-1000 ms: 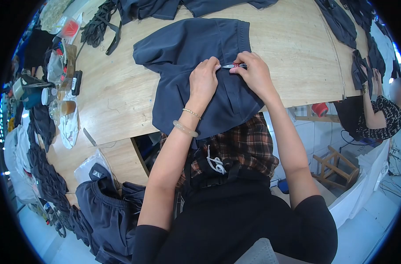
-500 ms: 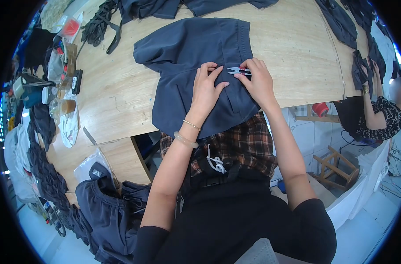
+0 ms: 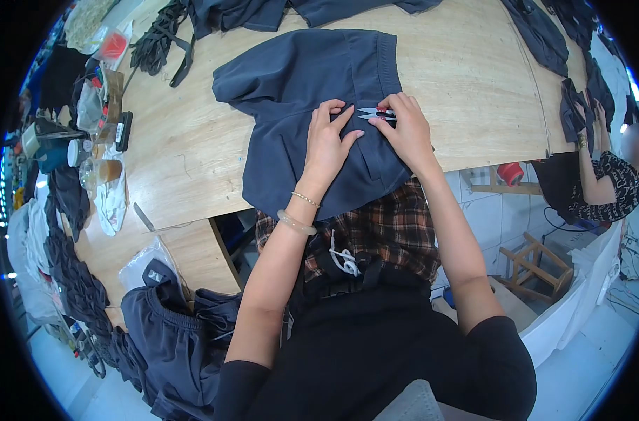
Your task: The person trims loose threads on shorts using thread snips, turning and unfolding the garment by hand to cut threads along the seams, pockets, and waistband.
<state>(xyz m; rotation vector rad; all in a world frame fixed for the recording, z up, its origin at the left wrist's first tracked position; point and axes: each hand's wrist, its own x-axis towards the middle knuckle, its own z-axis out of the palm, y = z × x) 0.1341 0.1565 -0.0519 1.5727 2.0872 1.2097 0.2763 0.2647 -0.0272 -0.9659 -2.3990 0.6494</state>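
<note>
Dark grey-blue shorts point(image 3: 309, 77) with an elastic waistband point(image 3: 387, 67) lie spread on the wooden table in front of me, their near part hanging over the edge. My left hand point(image 3: 326, 142) rests on the fabric, thumb and forefinger apart, with nothing seen between them. In my right hand point(image 3: 411, 133) is a pair of thread snips point(image 3: 370, 114), gripped between thumb and fingers. The two blades point left, parted at the tips, close over a seam of the shorts and near my left fingertips.
More dark garments lie along the table's far edge point(image 3: 242, 14). Dark cords point(image 3: 155, 42) are heaped at the far left, with jars point(image 3: 109, 168) below. Shorts point(image 3: 172, 323) hang at lower left. On the right are a wooden stool point(image 3: 533, 266) and another person point(image 3: 603, 186) handling dark cloth.
My right hand and the snips have shifted slightly left, towards my left fingertips. The left hand stays almost where it was.
</note>
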